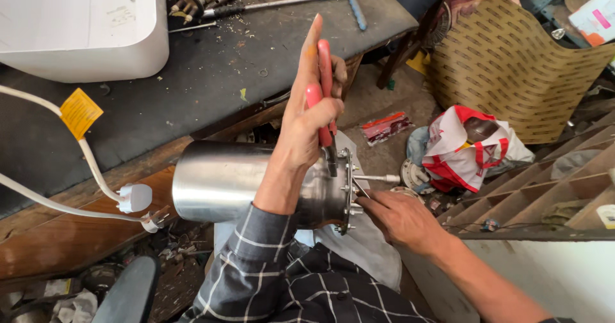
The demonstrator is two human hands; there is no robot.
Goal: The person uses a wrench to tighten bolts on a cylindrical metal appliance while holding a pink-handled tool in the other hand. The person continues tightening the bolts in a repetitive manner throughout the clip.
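Red-handled pliers (325,89) were gripped in the clenched fingers of the left hand (306,128), their nose set against the bolted flange (346,192) of a steel cylinder (221,182) held over the lap. A bolt was pinched by the right hand (400,219), beside the dark surface (211,86).

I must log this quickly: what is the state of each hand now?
Left hand: closed on red-handled pliers, jaws at the steel tank flange.
Right hand: fingertips at the flange bolts; grip cannot be told.
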